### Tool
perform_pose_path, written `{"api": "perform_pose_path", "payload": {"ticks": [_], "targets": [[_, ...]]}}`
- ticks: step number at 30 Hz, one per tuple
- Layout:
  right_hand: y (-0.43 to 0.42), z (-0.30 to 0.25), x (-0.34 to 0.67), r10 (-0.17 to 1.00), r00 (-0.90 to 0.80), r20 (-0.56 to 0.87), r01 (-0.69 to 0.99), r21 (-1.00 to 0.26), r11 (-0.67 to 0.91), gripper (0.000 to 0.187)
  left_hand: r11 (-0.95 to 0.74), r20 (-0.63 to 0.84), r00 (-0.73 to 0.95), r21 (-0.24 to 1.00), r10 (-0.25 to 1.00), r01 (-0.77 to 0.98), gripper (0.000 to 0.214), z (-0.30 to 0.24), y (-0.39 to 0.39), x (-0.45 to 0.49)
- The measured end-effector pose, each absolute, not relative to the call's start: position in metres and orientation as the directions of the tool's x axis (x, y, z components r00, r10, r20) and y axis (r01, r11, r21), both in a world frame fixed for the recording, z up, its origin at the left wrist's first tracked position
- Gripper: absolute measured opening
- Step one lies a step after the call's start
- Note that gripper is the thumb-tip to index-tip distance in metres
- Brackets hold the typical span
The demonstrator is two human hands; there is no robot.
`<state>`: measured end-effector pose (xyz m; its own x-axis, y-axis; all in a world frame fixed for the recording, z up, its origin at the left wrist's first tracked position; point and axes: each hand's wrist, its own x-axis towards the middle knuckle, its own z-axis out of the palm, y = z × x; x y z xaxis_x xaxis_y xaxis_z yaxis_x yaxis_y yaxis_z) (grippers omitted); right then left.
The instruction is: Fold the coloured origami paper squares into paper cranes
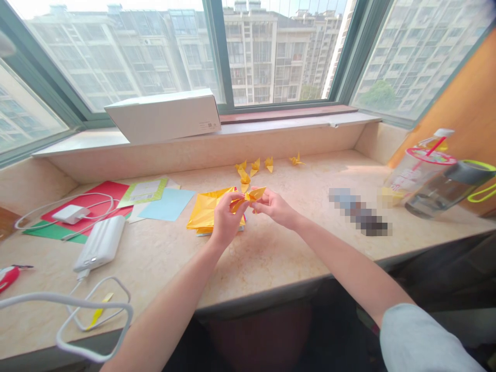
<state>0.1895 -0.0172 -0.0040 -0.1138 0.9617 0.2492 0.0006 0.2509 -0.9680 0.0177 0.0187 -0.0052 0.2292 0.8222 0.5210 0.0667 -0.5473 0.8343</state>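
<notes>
Between both hands, a small folded piece of gold paper is held above the stone sill, with pointed ends like a partly formed origami crane. My left hand pinches its left side, thumb and fingers closed. On its right side, my right hand grips it with fingertips pressed together. Beneath and left of my left hand lies a stack of gold paper sheets, partly covered by that hand. Just beyond the hands sit several small gold paper cranes, with another gold crane farther right.
On the left lie coloured sheets, a white charger, a white power bank, looping white cable and a red tool. A white box stands by the window. At right are a plastic cup and a bottle.
</notes>
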Motion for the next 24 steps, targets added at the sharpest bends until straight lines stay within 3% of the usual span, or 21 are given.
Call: {"api": "perform_pose_path", "payload": {"ticks": [3, 8, 17, 24], "targets": [[-0.016, -0.003, 0.195, 0.970, -0.145, 0.198, -0.066, -0.980, 0.190, 0.047, -0.483, 0.469, 0.220, 0.875, 0.855, 0.013, 0.020, -0.003, 0.018, 0.019], [-0.012, -0.001, 0.201, 0.980, -0.058, 0.191, -0.037, -0.981, 0.189, 0.032, -0.363, 0.365, 0.202, 0.930, 0.909, -0.050, 0.025, 0.004, 0.018, 0.018], [-0.009, 0.001, 0.204, 0.973, 0.110, 0.204, -0.167, -0.961, 0.220, 0.026, -0.235, 0.247, 0.323, 0.969, 0.913, -0.078, 0.029, 0.005, 0.021, 0.018], [-0.014, 0.003, 0.205, 0.961, -0.037, 0.275, -0.152, -0.952, 0.267, 0.034, -0.042, 0.135, 0.458, 0.977, 0.879, -0.207, 0.035, 0.007, 0.018, 0.017]]}}
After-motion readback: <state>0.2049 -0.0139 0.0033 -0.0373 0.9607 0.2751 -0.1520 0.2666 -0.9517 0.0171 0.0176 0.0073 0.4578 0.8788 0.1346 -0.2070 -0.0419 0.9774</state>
